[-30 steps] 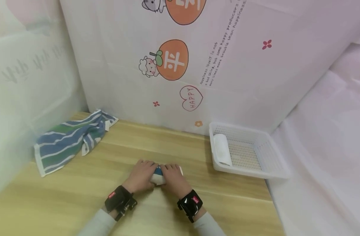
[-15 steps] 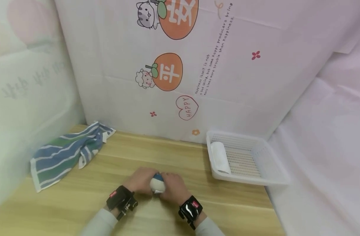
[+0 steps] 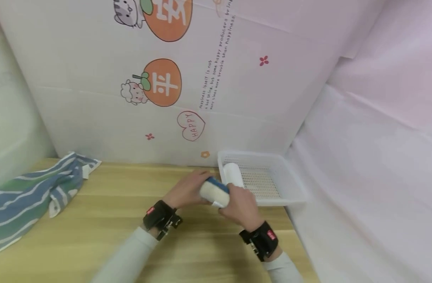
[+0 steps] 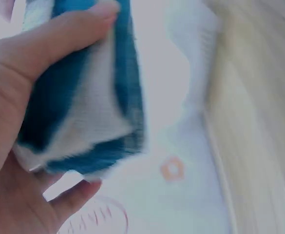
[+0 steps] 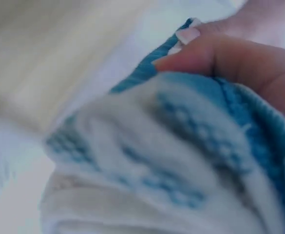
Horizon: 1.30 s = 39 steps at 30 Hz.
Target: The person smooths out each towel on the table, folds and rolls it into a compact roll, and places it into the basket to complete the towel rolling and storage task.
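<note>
Rolled blue-and-white cloth (image 3: 214,193) is held above the bench (image 3: 131,196), near the white basket (image 3: 289,179) and the white roll (image 3: 233,174) in it. The left hand (image 3: 188,190) grips one end, the right hand (image 3: 243,207) the other; a striped towel (image 3: 35,196) lies crumpled well apart.

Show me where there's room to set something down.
Free: wooden tabletop between striped towel and left hand, and between the forearms; white plastic basket's floor right of the white roll. Crowded: basket's left side, where the roll lies and the right hand, gripping a blue-and-white cloth, hides part.
</note>
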### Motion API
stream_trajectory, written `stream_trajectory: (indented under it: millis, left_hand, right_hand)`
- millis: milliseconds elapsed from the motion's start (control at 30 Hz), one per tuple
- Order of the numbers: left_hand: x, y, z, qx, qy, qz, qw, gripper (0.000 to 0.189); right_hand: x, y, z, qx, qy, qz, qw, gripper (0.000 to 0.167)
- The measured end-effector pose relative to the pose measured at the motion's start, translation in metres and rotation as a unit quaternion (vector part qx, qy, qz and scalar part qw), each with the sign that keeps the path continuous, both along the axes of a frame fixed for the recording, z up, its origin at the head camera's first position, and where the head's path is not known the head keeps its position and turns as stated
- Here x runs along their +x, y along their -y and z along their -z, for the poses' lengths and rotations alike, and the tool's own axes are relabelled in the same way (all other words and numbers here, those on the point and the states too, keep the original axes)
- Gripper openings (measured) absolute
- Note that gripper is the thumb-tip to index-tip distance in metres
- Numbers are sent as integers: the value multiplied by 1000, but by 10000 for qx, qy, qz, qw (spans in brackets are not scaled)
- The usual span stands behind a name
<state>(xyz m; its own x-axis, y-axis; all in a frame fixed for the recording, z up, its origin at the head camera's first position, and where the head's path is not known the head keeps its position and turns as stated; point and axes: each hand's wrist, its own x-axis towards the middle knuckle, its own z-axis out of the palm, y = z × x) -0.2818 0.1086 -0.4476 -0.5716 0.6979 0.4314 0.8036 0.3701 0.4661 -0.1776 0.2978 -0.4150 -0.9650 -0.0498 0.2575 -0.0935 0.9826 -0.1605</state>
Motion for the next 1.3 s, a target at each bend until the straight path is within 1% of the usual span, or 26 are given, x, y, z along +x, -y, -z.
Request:
stream_trajectory:
  millis: [33,100,167,233,300,367,400,500,533,600,667,733,800,867,900,967,1033,1100,1133,1200,1300]
  left_hand:
    - [-2,-10,-1,177,54,-14,9998,89]
    - [-7,-28,1,485,157,-22,9987,96]
    - [-11,-46,7,573,216,60,9981,93]
    - [-13,-62,14,422,220,199,9987,81]
    - [-14,-77,23,204,263,393,9987,62]
    - [-14,-83,30,14,345,505,9981,43]
    - [-14,-85,33,-5,419,554,9976,35]
    - [-12,-90,38,77,605,623,9962,19]
    - [-11,-92,40,113,577,632,9963,17]
    - [-10,-94,41,153,514,601,9968,14]
    - [-10,-94,40,95,460,536,9975,13]
    - [-10,-95,39,-15,421,531,9977,13]
    - [-10,-96,37,-126,442,536,9975,13]
    - [-9,-95,38,-238,468,533,9972,12]
    - [-9,-95,38,-252,474,540,9971,12]
    - [-8,-96,38,-278,486,507,9971,12]
    - [-8,-97,38,-246,511,509,9971,13]
    - [-9,-99,37,-214,516,512,9971,14]
    - [-9,-99,37,-221,533,499,9971,15]
    - [-11,-100,38,-238,539,476,9971,15]
    - [-12,-101,41,-285,561,408,9972,14]
  right_hand:
    - [2,-11,-9,-67,57,198,9998,52]
    - [5,-34,-26,-193,169,573,9980,55]
    - [8,-58,-42,-315,281,972,9944,59]
    - [7,-83,-56,-441,423,1376,9886,63]
    - [1,-108,-66,-610,511,1631,9834,64]
    - [-15,-128,-70,-900,674,1712,9788,65]
    - [-25,-138,-70,-992,751,1759,9765,65]
    - [-59,-167,-63,-1148,1119,1932,9680,66]
    - [-71,-175,-59,-1175,1252,1983,9650,66]
    - [-96,-191,-45,-1095,1517,2038,9610,66]
    - [-118,-200,-28,-1030,1834,2013,9567,67]
    - [-136,-204,-13,-1000,2153,1952,9516,70]
    - [-146,-203,0,-889,2430,1911,9468,76]
    - [-150,-195,10,-874,2675,1952,9395,82]
    - [-149,-190,14,-975,2758,2011,9349,83]
    - [-148,-181,19,-927,2875,2086,9302,83]
    - [-144,-171,19,-928,2991,2151,9250,76]
    - [-145,-169,23,-860,3051,2083,9253,69]
    - [-144,-166,21,-790,3114,2046,9246,65]
    - [-143,-160,18,-842,3187,2046,9217,59]
    - [-147,-160,23,-851,3184,2097,9206,60]
